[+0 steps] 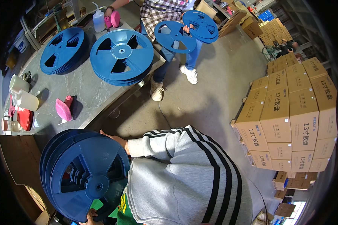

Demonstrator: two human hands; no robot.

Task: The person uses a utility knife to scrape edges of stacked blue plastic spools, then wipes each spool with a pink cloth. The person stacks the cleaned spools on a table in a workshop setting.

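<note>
Your stack of blue reels (97, 162) lies between your two hands, so what counts is the line from one set of fingers to the other across it. Your right hand (118, 140) is at the upper right edge, toward the back discs; your left hand (89, 218) is at the bottom rim of the front disc (105, 152). The discs are round, so the stack's only long direction is its depth: from the front face, turned up toward you, it runs back to the upper left, with the rear rims fanned out that way.

Your left fingers curl over the lower rim and grip it. Your right fingers touch the edge, one of them stretched along it; the rest are hidden, so I cannot tell how firmly they hold. In this view, the front hub (98, 186) sits nearer your left hand.

The stack is tilted and close to your grey sleeve (146, 144). A brown cardboard box (18, 155) stands just to its left; whether it bears any weight, I cannot tell. The surface (84, 93) lies beyond, carrying two more piles of reels (109, 47).
</note>
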